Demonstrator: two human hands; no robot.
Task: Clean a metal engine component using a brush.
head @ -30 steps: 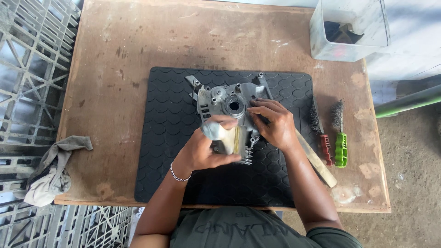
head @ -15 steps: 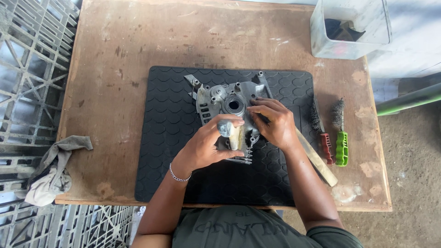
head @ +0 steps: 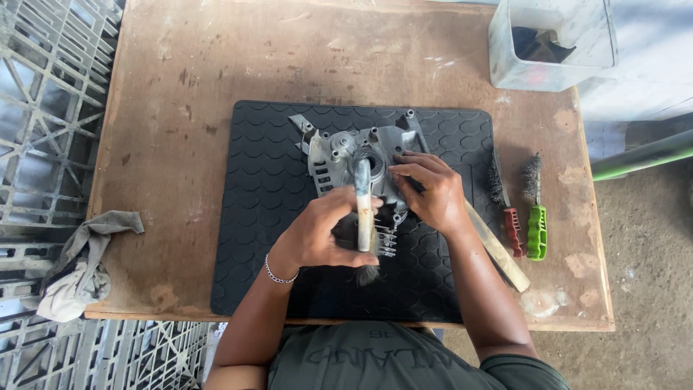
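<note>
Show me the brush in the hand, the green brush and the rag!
brush (head: 364,202), head view, on its pale handle.
green brush (head: 535,231), head view, on its green handle.
rag (head: 79,263), head view, on its crumpled middle.

A worn brown wooden tabletop (head: 188,94) fills most of the view, its surface scuffed, stained and marked with pale patches toward the right edge and near right corner. Daylight falls evenly across it. To the left stand grey plastic lattice crates (head: 43,108), with more of them below the near left corner. To the right lies a bare, dusty concrete floor (head: 650,274). A green pipe (head: 642,155) runs slantwise beyond the right edge, under a pale sheet-like surface (head: 642,65).
</note>
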